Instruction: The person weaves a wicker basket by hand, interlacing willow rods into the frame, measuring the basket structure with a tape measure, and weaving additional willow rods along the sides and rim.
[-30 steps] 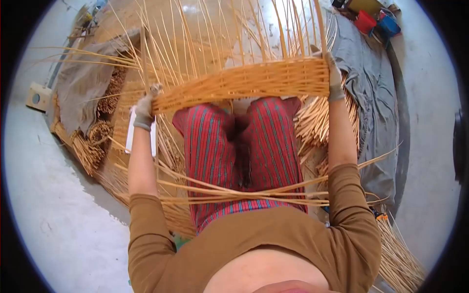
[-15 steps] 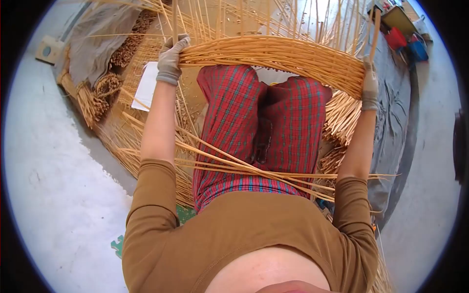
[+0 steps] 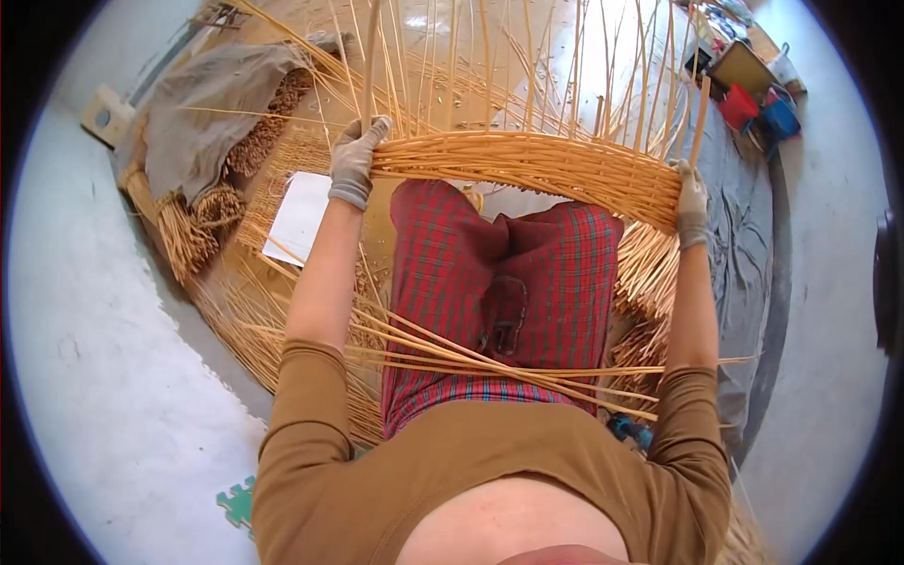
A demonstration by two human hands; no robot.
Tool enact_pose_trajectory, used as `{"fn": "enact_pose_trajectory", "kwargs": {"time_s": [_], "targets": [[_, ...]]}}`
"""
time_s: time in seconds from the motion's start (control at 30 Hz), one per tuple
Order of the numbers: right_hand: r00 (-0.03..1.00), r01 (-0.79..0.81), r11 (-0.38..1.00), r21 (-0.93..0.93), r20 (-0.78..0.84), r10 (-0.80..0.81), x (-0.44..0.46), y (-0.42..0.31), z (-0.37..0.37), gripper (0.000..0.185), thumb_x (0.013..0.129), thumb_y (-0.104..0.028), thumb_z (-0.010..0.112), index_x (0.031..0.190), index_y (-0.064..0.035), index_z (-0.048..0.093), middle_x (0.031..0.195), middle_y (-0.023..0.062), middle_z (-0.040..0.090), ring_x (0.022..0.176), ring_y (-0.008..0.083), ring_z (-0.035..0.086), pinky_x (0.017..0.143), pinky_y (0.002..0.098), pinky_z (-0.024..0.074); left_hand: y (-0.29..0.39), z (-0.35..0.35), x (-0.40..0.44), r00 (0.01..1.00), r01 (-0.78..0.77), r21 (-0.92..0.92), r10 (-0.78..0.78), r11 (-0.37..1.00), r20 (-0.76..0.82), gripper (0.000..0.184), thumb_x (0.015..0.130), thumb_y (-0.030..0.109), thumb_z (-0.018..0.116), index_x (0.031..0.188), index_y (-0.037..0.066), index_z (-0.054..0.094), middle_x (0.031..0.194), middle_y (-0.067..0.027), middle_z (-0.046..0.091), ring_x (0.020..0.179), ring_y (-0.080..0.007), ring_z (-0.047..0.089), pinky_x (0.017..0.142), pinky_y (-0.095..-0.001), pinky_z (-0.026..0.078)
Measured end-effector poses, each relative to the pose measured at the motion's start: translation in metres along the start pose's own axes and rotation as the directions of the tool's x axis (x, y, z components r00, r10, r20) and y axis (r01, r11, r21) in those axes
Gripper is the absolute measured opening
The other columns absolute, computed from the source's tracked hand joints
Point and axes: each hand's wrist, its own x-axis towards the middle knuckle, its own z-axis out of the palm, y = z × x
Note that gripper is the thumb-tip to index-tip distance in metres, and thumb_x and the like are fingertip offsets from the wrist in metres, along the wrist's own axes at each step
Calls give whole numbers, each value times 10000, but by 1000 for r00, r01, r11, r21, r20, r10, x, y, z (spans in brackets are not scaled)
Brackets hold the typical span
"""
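A curved woven wicker panel spans the space above my knees, with several upright stakes rising from its top edge. My left hand, in a pale work glove, is closed around its left end and the thick stake there. At the opposite end my right hand, gloved too, grips the panel by the thick end stake. Several loose wicker rods lie across my lap, over the red checked trousers. The panel's lower edge hides part of what lies behind my knees.
Bundles of rods lie at the left, partly under a grey cloth. A white sheet rests on the floor. More rods are heaped at right, with red and blue containers beyond. A teal tool sits beside my hip.
The panel and both hands appear lower in view, as do the surroundings, so the camera has tilted up somewhat. Both hands keep their hold on the panel.
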Motion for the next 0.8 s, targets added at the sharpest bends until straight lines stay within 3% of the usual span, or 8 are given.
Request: {"fn": "enact_pose_trajectory", "kwargs": {"time_s": [0.33, 0.43, 0.5, 0.53, 0.57, 0.6, 0.67, 0.8], "targets": [[973, -199, 924, -327, -179, 146, 33, 13, -6, 393, 963, -415, 602, 1050, -45, 699, 931, 83, 701, 828, 188, 644, 768, 345, 523, -12, 17, -23, 996, -27, 190, 10, 981, 93, 240, 866, 272, 788, 975, 69, 719, 848, 3, 670, 706, -90, 559, 643, -270, 481], [947, -178, 689, -702, -314, -75, 9, -15, 8, 403, 930, -358, 646, 1156, -24, 647, 1033, 186, 681, 995, 309, 642, 928, 411, 470, -10, 22, -36, 992, -82, 250, 55, 965, 112, 540, 827, 397, 794, 1220, 72, 615, 897, -18, 664, 800, -97, 590, 727, -297, 511], [796, 144, 385, -912, -125, -592, -16, -30, 29, 369, 935, -272, 663, 1212, -31, 624, 1101, 175, 678, 1055, 305, 642, 971, 390, 473, 1, 29, -48, 992, -126, 356, 108, 926, 70, 689, 805, 436, 796, 1340, 81, 546, 951, -32, 664, 870, -113, 608, 783, -317, 520], [684, 410, 449, -794, -59, -728, -29, -58, 60, 332, 948, -203, 642, 1230, -31, 611, 1121, 162, 676, 1074, 290, 639, 987, 374, 476, 10, 33, -52, 799, -553, 627, 562, 549, 213, 807, 781, 462, 795, 1418, 109, 449, 1019, -50, 648, 941, -145, 611, 833, -360, 513], [538, 650, 446, -616, -42, -842, -44, -88, 96, 307, 960, -134, 621, 1248, -31, 598, 1141, 150, 675, 1092, 275, 636, 1003, 359, 479, 21, 36, -55, 414, -705, 707, 774, -61, 479, 931, 758, 489, 794, 1496, 136, 351, 1088, -69, 632, 1013, -178, 613, 882, -402, 505], [721, 670, 645, -369, 115, -683, -61, -107, 124, 322, 974, -88, 578, 1292, -36, 566, 1159, 138, 671, 1117, 255, 627, 1017, 346, 477, 35, 46, -63, 419, -706, 705, 763, -67, 492, 931, 758, 489, 794, 1496, 136, 351, 1088, -69, 632, 1013, -178, 613, 882, -402, 505], [755, 310, 946, 97, 580, -307, -94, -142, 179, 364, 998, -20, 503, 1360, -52, 525, 1220, 124, 656, 1165, 203, 605, 1020, 330, 486, 52, 72, -87, 535, -841, 540, 133, -2, 834, 922, 689, 414, 833, 1452, 138, 395, 1226, -126, 581, 1164, -286, 561, 964, -478, 450], [830, 330, 809, -486, 558, -3, -101, -148, 293, 300, 999, -181, 545, 1245, -27, 617, 1267, 157, 634, 1166, 221, 610, 986, 328, 512, 36, 101, -80, 656, -751, 652, -217, -100, 723, 958, 663, 434, 841, 1449, 128, 388, 1200, -134, 580, 1159, -305, 564, 956, -458, 461]]}}
